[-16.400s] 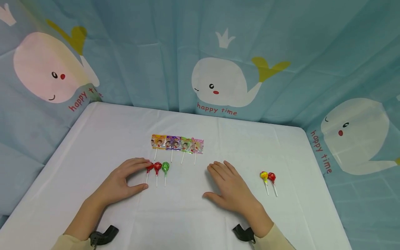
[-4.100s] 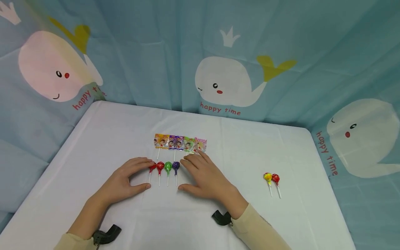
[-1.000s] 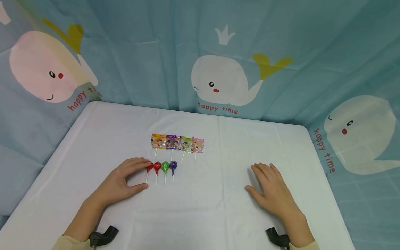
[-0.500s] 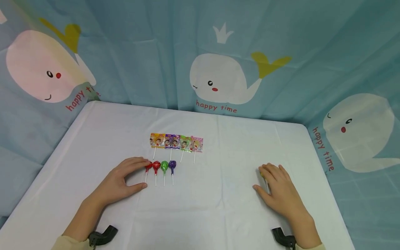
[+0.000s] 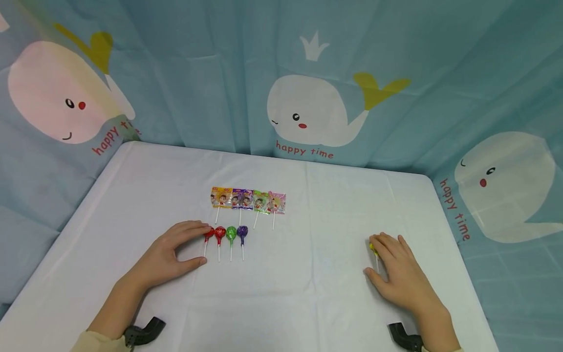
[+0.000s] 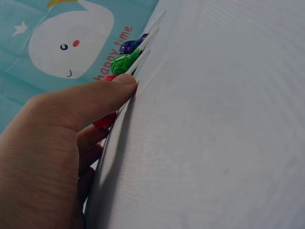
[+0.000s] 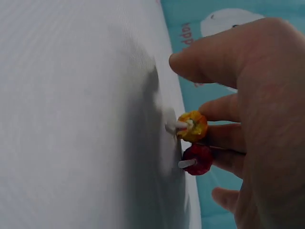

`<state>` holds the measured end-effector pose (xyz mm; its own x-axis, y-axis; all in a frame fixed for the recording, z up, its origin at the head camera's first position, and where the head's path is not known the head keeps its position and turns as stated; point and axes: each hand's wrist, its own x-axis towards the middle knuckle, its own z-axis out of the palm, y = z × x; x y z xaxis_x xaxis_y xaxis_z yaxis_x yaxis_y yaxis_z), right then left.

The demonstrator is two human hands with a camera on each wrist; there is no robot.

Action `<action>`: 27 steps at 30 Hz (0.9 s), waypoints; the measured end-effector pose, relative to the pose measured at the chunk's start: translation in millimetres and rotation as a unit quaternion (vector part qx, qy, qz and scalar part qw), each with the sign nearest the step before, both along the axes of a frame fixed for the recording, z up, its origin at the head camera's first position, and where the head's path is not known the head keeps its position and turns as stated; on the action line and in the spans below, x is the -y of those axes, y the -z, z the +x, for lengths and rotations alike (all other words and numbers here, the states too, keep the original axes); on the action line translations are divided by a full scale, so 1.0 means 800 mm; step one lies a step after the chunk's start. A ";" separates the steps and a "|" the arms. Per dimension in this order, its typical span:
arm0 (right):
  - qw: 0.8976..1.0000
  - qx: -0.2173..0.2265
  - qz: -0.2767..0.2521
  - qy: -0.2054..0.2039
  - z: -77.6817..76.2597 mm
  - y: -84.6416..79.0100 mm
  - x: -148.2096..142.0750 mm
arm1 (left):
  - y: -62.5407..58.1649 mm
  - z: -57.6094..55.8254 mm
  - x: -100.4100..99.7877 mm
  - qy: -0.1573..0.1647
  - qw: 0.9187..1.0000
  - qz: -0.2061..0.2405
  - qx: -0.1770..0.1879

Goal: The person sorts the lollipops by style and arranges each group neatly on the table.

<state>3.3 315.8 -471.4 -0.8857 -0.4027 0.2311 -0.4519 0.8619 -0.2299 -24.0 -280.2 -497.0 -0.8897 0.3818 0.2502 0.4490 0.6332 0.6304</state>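
Observation:
My left hand (image 5: 169, 252) rests on the white table, its index fingertip touching the head of the leftmost red lollipop (image 5: 208, 235) and its thumb beside the stick's end. Right of that stand a second red lollipop (image 5: 220, 234), a green lollipop (image 5: 231, 234) and a purple lollipop (image 5: 242, 233), side by side in a row. At the right, my right hand (image 5: 402, 274) has its fingers over a yellow lollipop (image 7: 192, 126) and a red lollipop (image 7: 198, 160). Its thumb stays apart from them. In the head view the hand hides this red one.
Behind the row lie several flat-wrapped lollipops: orange (image 5: 222, 197), purple (image 5: 243, 199), green (image 5: 262, 202) and pink (image 5: 277, 203). A blue curtain (image 5: 237, 98) with whales borders the white tablecloth (image 5: 281, 303). A black camera mount sits on each wrist.
The purple lollipop joined the row after the oldest frame. My right hand has since moved right from the row to the yellow and red lollipops. My left hand stays where it was.

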 end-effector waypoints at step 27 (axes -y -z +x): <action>0.998 0.050 0.012 0.024 0.007 -0.010 -0.010 | 0.001 0.002 0.000 -0.007 1.000 -0.006 0.009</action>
<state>8.9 323.9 -463.1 -0.9225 -0.3633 0.1306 -0.3853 0.8879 -0.2513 -22.8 -280.2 -497.9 -0.8989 0.3729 0.2302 0.4297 0.6470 0.6298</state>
